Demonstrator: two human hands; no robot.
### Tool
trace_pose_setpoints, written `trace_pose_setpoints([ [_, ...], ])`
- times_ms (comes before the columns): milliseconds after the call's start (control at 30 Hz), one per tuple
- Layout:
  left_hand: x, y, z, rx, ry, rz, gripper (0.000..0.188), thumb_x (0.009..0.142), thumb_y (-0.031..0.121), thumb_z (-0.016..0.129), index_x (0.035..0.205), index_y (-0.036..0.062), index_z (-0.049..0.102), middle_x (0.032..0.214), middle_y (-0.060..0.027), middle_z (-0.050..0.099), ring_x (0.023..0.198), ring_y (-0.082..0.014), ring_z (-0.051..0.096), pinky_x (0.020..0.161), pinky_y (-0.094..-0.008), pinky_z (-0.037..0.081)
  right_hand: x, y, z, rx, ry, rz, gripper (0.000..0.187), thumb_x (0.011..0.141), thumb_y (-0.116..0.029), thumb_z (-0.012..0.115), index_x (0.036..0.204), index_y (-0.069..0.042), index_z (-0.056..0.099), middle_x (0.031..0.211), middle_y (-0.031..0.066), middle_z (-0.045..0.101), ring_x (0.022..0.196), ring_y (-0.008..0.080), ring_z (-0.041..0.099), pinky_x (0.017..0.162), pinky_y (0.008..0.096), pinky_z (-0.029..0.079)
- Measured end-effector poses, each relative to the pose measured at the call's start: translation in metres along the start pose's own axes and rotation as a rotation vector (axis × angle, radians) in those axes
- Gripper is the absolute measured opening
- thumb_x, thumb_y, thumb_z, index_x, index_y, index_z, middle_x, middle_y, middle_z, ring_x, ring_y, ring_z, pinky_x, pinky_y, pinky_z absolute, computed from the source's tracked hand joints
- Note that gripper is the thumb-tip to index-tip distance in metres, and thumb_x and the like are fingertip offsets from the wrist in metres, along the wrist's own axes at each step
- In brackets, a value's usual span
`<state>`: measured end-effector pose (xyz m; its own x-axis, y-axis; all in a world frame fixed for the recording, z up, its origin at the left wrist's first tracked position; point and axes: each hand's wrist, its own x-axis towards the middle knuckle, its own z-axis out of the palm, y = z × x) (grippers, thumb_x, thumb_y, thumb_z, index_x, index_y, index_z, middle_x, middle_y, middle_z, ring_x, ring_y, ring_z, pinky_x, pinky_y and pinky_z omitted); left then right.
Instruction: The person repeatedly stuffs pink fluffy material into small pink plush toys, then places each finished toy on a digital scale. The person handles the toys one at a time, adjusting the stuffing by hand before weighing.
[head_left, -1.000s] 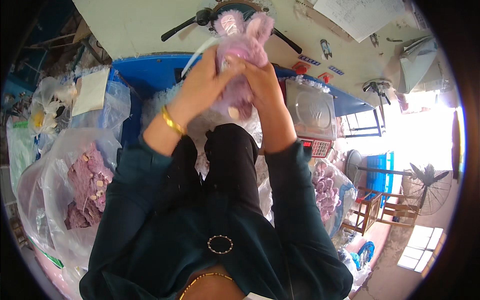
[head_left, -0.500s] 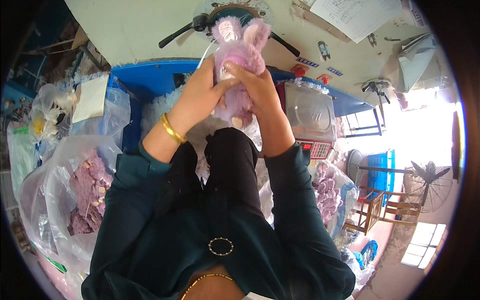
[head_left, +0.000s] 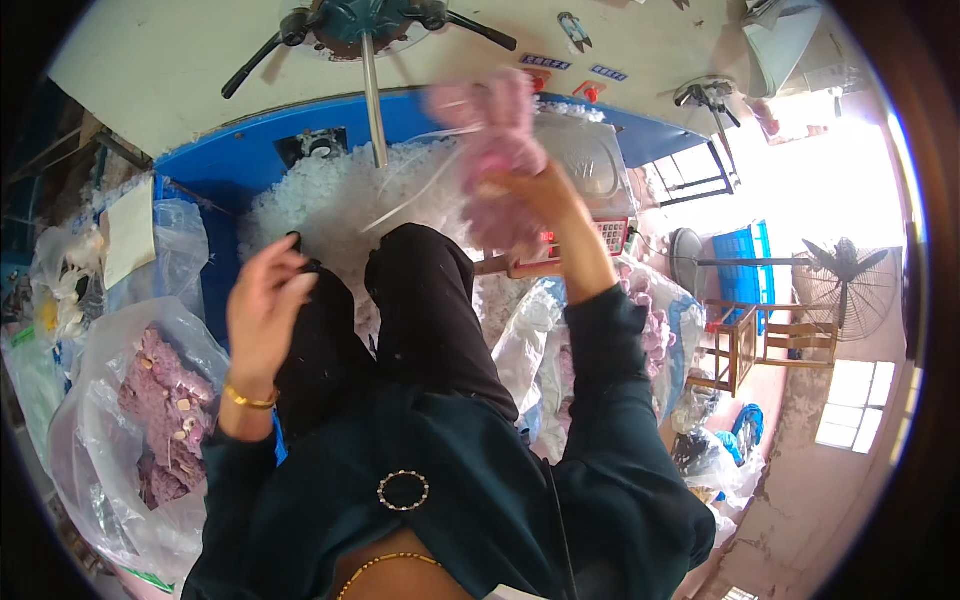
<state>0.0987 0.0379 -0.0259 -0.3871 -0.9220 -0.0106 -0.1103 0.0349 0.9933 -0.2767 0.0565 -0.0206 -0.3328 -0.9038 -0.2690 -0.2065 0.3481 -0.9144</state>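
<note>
A pink-purple plush rabbit [head_left: 508, 125], smeared by motion, is gripped round its middle by my right hand [head_left: 545, 195]. A thin white strip trails from the rabbit's side toward my knees. The rabbit is beside a digital weighing scale [head_left: 612, 235] with a clear plastic bin [head_left: 590, 160] on top. Over my left thigh my left hand [head_left: 262, 305] hangs in the air, holding nothing, its fingers loosely bent and apart. In front of my knees a metal tube [head_left: 372, 100] points down from the machine into white stuffing fluff [head_left: 310, 210] heaped in a blue trough.
At left stands a clear bag [head_left: 95, 430] of limp pink plush skins [head_left: 170, 420]. Another bag at right holds pink plush pieces [head_left: 655, 335]. Farther right are a stool [head_left: 725, 345], a blue crate [head_left: 745, 260] and a fan [head_left: 845, 290]. Small snips [head_left: 575, 32] lie on the machine table.
My left hand has let go of the rabbit and moved down and left. My right hand has carried the rabbit away from the machine toward the scale. The view has shifted, uncovering the metal tube.
</note>
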Motion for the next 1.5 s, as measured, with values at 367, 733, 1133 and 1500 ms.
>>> trace_pose_setpoints([
  [367, -0.15, -0.144, -0.202, 1.425, 0.649, -0.597, 0.075, 0.081, 0.044, 0.064, 0.129, -0.0097, 0.043, 0.124, -0.0309, 0.051, 0.116, -0.0442, 0.047, 0.1, -0.0443, 0.037, 0.032, 0.109, -0.175, -0.481, 0.574, 0.301, 0.093, 0.068, -0.07, 0.067, 0.127, 0.0, 0.052, 0.107, 0.0116, 0.065, 0.098, 0.028, 0.061, 0.076, 0.0396, 0.05],
  [733, -0.105, -0.177, -0.253, 1.44, 0.594, -0.201, 0.043, 0.086, 0.035, 0.061, 0.09, -0.0079, 0.064, 0.087, -0.0242, 0.066, 0.077, -0.0422, 0.061, 0.073, -0.0438, 0.05, 0.016, 0.099, -0.203, 0.084, 0.631, 0.393, 0.081, 0.073, -0.059, 0.069, 0.136, -0.012, 0.045, 0.12, 0.0153, 0.053, 0.102, 0.025, 0.058, 0.082, 0.0386, 0.049],
  [1133, -0.142, -0.101, -0.218, 1.333, 0.658, -0.269, 0.029, 0.081, 0.026, 0.067, 0.088, -0.0017, 0.062, 0.094, -0.0188, 0.063, 0.096, -0.037, 0.055, 0.087, -0.0443, 0.043, 0.008, 0.041, -0.008, 0.136, -0.053, -0.319, 0.056, 0.06, -0.015, 0.085, 0.109, -0.003, 0.061, 0.099, 0.0044, 0.067, 0.089, 0.0134, 0.061, 0.078, 0.0317, 0.051],
  [1500, 0.042, 0.004, 0.022, 0.103, 0.074, 0.355, 0.065, 0.08, 0.014, 0.071, 0.134, 0.0029, 0.039, 0.131, -0.0139, 0.042, 0.118, -0.0244, 0.047, 0.095, -0.0364, 0.045, -0.001, -0.055, 0.136, -0.484, 0.331, -0.92, 0.071, 0.06, -0.02, 0.081, 0.12, 0.0, 0.049, 0.109, 0.0188, 0.051, 0.103, 0.0389, 0.05, 0.088, 0.0434, 0.045],
])
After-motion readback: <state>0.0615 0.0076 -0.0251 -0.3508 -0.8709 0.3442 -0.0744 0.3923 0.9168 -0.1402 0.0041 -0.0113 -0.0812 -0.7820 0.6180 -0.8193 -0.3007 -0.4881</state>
